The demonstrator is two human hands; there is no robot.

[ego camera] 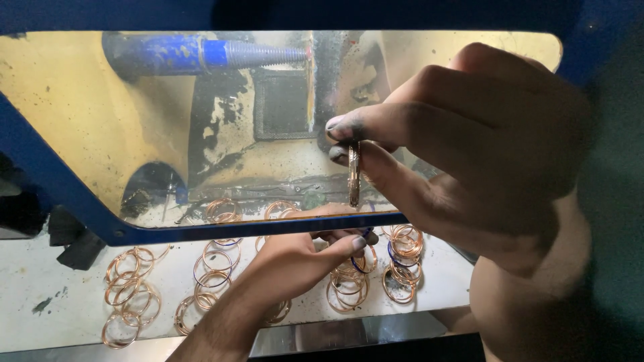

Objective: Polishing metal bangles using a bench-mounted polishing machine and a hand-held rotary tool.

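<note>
- Grimy white worktop (60, 281) down below, scattered with piles of thin copper-coloured wire rings (131, 302), and a blue-framed, scuffed yellowish window (87, 114) sits between the camera and some machine with a blue threaded spindle (221, 53).
- Right hand (469, 147) is up in front of the window, thumb and forefinger (349, 127) pinched shut on a small stack of coppery bangles (353, 174) held edge-on. It hangs straight down from the blackened fingertips, so only the top bit is actually gripped.
- Left hand (295, 261) is low on the worktop, fingers curled loosely, with the thumb over a pile of rings with a blue one in it (359, 265). Can't tell if it's really gripping any.
- Risk imo: that pinch is tiny and the fingertips look sooty, so the stack could slip or fan apart and drop into the piles.
- Also the left forearm lies right over the loose rings, so easy to knock them about.
</note>
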